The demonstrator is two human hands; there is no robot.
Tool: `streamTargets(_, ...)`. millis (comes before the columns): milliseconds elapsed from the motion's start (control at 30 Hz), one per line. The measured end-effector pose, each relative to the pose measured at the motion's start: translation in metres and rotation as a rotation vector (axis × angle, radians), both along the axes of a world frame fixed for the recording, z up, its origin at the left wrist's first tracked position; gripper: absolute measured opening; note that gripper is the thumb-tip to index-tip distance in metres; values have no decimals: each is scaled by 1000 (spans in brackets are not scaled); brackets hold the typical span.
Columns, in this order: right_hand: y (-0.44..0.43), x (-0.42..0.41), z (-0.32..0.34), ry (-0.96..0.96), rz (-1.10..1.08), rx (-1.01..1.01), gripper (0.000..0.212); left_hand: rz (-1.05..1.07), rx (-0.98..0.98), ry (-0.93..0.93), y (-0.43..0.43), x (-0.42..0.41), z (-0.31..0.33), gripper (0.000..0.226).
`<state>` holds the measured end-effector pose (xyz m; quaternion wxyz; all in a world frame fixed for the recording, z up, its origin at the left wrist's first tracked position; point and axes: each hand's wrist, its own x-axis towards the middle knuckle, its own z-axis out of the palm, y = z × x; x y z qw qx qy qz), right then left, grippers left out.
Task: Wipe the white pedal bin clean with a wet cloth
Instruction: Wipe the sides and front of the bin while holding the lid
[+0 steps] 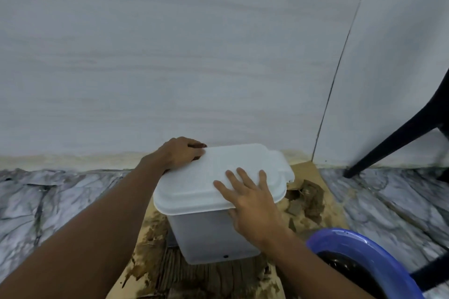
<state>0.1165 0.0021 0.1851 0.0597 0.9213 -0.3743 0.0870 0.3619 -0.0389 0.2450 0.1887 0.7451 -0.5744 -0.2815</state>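
A pale wall [170, 56] fills the view from 9 round to 3 o'clock, with marbled floor [48, 196] below it. The white pedal bin [206, 233] stands just below centre on a mud-smeared cardboard sheet [218, 279], close to the wall's foot. A blue basin [359, 247] of dark water sits at the bin's 4 o'clock, and a black chair leg [401, 138] slants at 2 o'clock.

The lid [218, 172] is down. The left hand [181, 153] grips its 10 o'clock corner, fingers curled over the edge. The right hand [252, 199] lies flat at the lid's 5 o'clock, fingers straight and spread, thumb below the rim, holding nothing.

No cloth shows, so this looks like steadying or turning the bin before wiping. To do it well, hold the bin by the lid corner, fetch a wrung cloth, probably from the basin, and wipe lid first, then walls, keeping off the mud.

No brand, label or writing can be read.
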Motion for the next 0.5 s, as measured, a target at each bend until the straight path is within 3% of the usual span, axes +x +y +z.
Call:
streamTargets(200, -17, -8, -13, -109, 159, -161, 80, 17, 92, 9, -9, 6, 6, 56)
streamTargets(333, -39, -21, -21, -217, 321, -252, 79, 94, 43, 46, 3, 10, 4, 48)
streamTargets(500, -61, -46, -10, -295, 222, -218, 79, 240, -48, 137, 47, -15, -15, 50)
